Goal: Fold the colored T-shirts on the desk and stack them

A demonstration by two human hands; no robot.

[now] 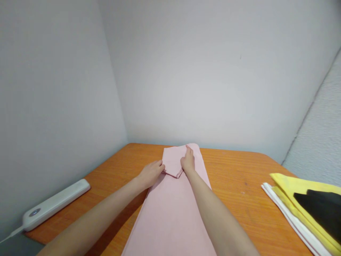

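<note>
A long strip of folded pink cloth (170,213) runs from the near edge of the view toward the far edge of the table. At its far end, a smaller folded flap (174,160) lies on top, its layered edges meeting in a point toward me. My left hand (152,173) is closed on the flap's left edge, fingertips at its lower left corner. On the other side, my right hand (188,160) grips the flap's right edge, thumb on top and fingers pointing away from me. The undersides of both grips are hidden.
The wooden table (229,177) meets pale walls at the back and left. A white, bar-shaped device (57,204) with a cable lies along the left edge. On the right is a stack of white, yellow (298,188) and black cloth (322,209).
</note>
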